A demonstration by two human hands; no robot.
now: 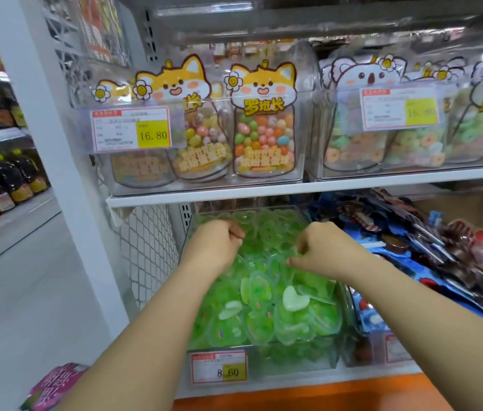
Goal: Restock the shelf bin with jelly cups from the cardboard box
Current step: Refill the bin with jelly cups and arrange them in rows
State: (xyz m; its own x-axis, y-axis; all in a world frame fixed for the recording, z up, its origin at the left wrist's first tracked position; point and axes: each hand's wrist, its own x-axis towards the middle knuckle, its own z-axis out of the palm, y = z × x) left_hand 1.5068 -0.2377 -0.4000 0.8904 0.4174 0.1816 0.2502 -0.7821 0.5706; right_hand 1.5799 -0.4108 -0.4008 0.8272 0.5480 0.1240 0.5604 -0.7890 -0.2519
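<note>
A clear shelf bin [335, 355] on the lower shelf is piled with green heart-shaped jelly cups [264, 295]. Both my hands reach into it over the pile. My left hand [216, 243] is at the back left of the bin with its fingers curled down among the cups; whether it grips one is hidden. My right hand [321, 252] is at the middle right, fingers curled, thumb and fingertips pinching the edge of a jelly cup [292, 256]. No cardboard box is in view.
A price tag [219, 367] reading 8.60 hangs on the bin's front. Blue and red snack packets [430, 250] fill the neighbouring bin on the right. Candy bags [264, 126] stand in clear bins on the shelf above. A pink packet [53, 384] shows at the lower left.
</note>
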